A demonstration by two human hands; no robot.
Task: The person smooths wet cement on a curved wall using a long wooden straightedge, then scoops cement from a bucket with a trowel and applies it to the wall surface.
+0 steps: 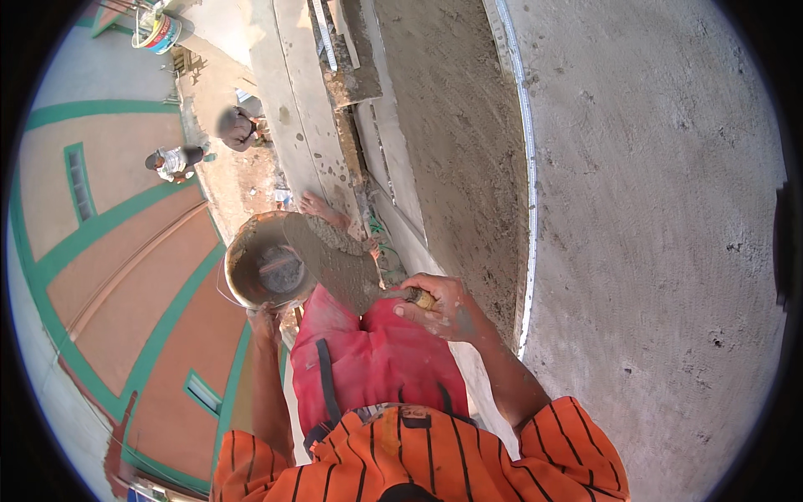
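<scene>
Mortar (339,255) sits heaped on the trowel blade, grey and wet, right over the rim of the pan, and that's the centre of the action. Start big, though: the plastered wall (669,209) fills the whole right side, rough and grey, with a darker, fresher band of plaster (456,125) running down beside it and a pale metal straightedge (527,167) standing between the 2 surfaces. Off to the left, well below, an orange and green building (125,276) curves along the rim of the view, and 2 people (205,142) are down on the ground near it, well apart from the work up here. Closer in, red trousers (376,360) and an orange striped shirt (418,460) take the lower middle. Now the round metal pan (242,284), with a little mortar left in its bottom, gripped at its lower rim by the left hand (266,322), fingers curled under the edge. Then the trowel (330,259), blade tilted up and left across the pan's rim, loaded. And the right hand (439,305) is wrapped tight around the wooden handle (421,297), fingers closed, spattered with grey, just beside the fresh plaster band.
</scene>
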